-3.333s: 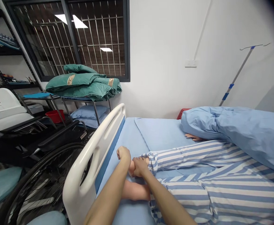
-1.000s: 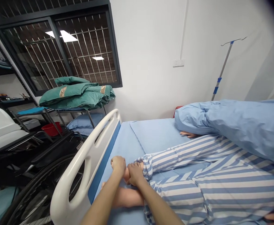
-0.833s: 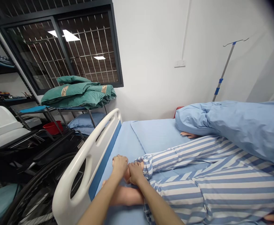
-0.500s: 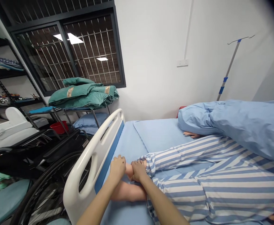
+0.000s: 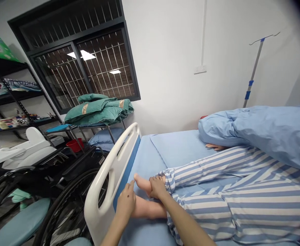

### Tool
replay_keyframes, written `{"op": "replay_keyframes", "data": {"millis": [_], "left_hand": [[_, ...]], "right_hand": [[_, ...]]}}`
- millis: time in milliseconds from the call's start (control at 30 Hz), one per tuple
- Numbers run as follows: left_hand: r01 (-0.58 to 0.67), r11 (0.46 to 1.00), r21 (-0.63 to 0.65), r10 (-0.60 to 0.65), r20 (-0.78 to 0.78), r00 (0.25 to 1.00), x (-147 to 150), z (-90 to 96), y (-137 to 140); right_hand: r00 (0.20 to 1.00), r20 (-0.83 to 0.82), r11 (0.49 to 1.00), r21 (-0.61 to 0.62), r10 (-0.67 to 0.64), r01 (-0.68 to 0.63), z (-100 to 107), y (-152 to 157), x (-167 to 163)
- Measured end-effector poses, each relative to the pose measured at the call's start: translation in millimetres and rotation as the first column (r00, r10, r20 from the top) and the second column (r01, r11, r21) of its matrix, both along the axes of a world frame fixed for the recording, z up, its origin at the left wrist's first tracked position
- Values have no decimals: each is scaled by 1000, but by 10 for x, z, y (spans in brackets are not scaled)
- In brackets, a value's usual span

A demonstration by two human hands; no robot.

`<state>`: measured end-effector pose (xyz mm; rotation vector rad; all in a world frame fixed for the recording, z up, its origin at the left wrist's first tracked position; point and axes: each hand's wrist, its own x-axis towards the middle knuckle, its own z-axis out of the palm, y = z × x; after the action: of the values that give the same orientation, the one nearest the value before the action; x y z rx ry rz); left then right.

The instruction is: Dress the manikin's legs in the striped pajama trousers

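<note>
A figure in blue-and-white striped pyjama trousers (image 5: 203,201) lies on the bed with both lower legs bare. My right hand (image 5: 158,187) is wrapped round the ankle of the far foot (image 5: 143,183), just below the trouser cuff. Beside the toes of that foot is my left hand (image 5: 127,199), its fingers stretched out and not closed round anything. It partly hides the near foot; whether it touches either foot I cannot tell. The near lower leg (image 5: 152,209) rests on the blue sheet (image 5: 146,155), under my right forearm.
A white footboard (image 5: 97,191) stands close left of my left hand. Beyond it are a wheelchair (image 5: 62,201) and a stool with folded green bedding (image 5: 101,111). A blue quilt (image 5: 268,133) covers the figure's upper part. An IV pole (image 5: 255,71) rises behind the bed.
My left hand has come off the far foot's toes and moved down and toward the footboard, uncovering them. My right hand keeps its hold on the ankle. The view has shifted slightly left.
</note>
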<state>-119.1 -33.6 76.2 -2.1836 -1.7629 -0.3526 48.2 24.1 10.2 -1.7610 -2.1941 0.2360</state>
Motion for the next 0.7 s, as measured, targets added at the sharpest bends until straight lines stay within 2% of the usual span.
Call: {"op": "replay_keyframes", "data": {"millis": [133, 267, 367, 433, 533, 633, 700], "left_hand": [[-94, 992, 89, 87, 83, 993, 34, -111, -92], [-73, 975, 212, 44, 137, 990, 47, -210, -193], [-91, 972, 218, 58, 155, 986, 50, -229, -225], [-107, 975, 192, 77, 156, 985, 56, -214, -222], [-187, 978, 96, 179, 86, 980, 60, -138, -196], [-253, 967, -41, 250, -73, 966, 60, 26, -157], [-218, 966, -138, 198, -142, 970, 72, 174, -123]], "right_hand": [[999, -25, 999, 20, -25, 26, 61, -129, -15], [985, -170, 994, 102, -24, 42, 118, -414, -13], [964, -266, 986, 163, 15, 30, 150, -678, 4], [960, -267, 986, 161, 87, -45, 152, -820, 20], [973, -169, 986, 69, 160, -150, 119, -926, 30], [991, -22, 991, -18, 133, -133, 87, -924, 1], [993, 59, 994, -55, 98, -94, 91, -900, -35]]}}
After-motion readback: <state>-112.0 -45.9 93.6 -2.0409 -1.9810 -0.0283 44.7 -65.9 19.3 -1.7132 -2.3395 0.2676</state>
